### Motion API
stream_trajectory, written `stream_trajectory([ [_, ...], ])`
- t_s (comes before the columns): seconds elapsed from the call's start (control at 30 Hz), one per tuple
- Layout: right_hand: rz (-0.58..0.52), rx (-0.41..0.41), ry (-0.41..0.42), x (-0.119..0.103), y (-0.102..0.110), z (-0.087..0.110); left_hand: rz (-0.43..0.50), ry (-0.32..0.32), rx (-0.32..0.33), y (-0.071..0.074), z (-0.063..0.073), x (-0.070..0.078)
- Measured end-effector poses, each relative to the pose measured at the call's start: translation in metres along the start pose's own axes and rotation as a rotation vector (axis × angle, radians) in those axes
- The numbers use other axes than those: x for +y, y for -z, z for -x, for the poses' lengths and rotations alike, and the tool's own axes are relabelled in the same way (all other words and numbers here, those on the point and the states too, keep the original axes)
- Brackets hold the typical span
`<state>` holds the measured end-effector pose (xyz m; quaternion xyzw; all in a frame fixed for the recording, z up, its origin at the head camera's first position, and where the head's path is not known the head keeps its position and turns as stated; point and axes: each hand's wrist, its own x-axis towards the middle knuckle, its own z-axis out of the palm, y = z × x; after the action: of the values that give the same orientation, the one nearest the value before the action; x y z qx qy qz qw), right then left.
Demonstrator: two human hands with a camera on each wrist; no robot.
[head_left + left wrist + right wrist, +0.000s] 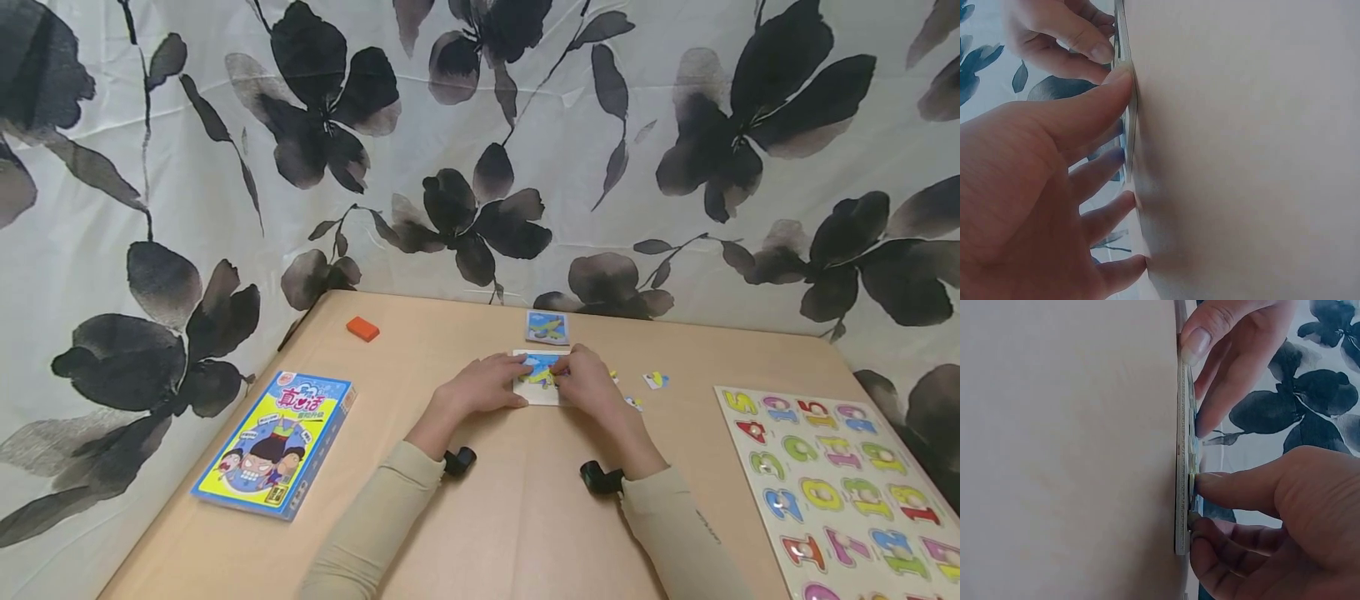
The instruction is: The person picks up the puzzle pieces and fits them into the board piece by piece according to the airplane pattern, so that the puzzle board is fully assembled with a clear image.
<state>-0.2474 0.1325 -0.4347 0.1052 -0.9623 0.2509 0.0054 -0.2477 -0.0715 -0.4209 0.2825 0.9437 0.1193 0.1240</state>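
A small jigsaw puzzle board point(537, 394) with a white border and a blue and yellow picture lies flat on the table. My left hand point(486, 385) rests on its left side, fingers extended; in the left wrist view the thumb of that hand point(1029, 169) presses the near edge. At the right side, my right hand point(590, 385) bends over the board. In the right wrist view this hand point(1310, 519) pinches a small puzzle piece point(1193, 519) between thumb and fingers against the board's surface; the piece is mostly hidden.
Several loose puzzle pieces point(656, 381) lie right of the board. A small picture point(547, 327) in similar colours is behind it. An orange block point(363, 328) sits at the back left, above a yellow and blue box point(277, 446). A number board point(802, 454) covers the right side.
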Motion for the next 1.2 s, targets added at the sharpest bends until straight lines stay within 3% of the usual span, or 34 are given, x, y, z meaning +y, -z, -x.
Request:
stream_trajectory([
  [0.37, -0.060, -0.085, -0.044, 0.003, 0.003, -0.001, 0.000, 0.003, -0.001, -0.002, -0.001, 0.000],
  [0.53, -0.083, -0.113, -0.027, 0.005, 0.005, 0.000, -0.006, -0.001, 0.002, -0.002, -0.002, 0.000],
  [0.83, -0.211, -0.004, -0.035, 0.012, 0.003, -0.001, -0.011, 0.005, 0.002, -0.003, -0.002, 0.000],
  [1.2, -0.285, 0.079, -0.157, 0.015, 0.002, -0.002, -0.013, 0.008, 0.003, -0.002, -0.002, 0.000],
])
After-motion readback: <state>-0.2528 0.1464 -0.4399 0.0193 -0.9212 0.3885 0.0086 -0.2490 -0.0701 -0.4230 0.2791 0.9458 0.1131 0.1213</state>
